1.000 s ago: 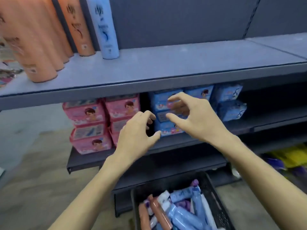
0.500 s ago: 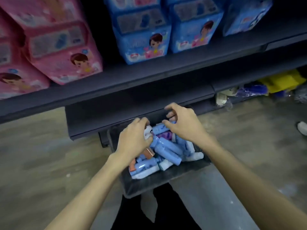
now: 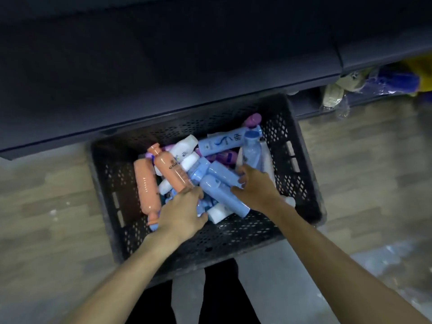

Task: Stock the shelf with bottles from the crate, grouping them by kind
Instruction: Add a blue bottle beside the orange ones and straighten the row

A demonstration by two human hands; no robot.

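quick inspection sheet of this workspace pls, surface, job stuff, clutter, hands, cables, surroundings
surface: wood-look floor, pale scuffs.
job's things: black crate on the floor holds a jumble of blue bottles, orange bottles, white and purple ones.
clutter: wrapped packs under the shelf.
hands: left hand on the base of an orange bottle; right hand on a blue bottle; grip unclear.
cables: nothing seen.
surroundings: dark shelf above the crate.
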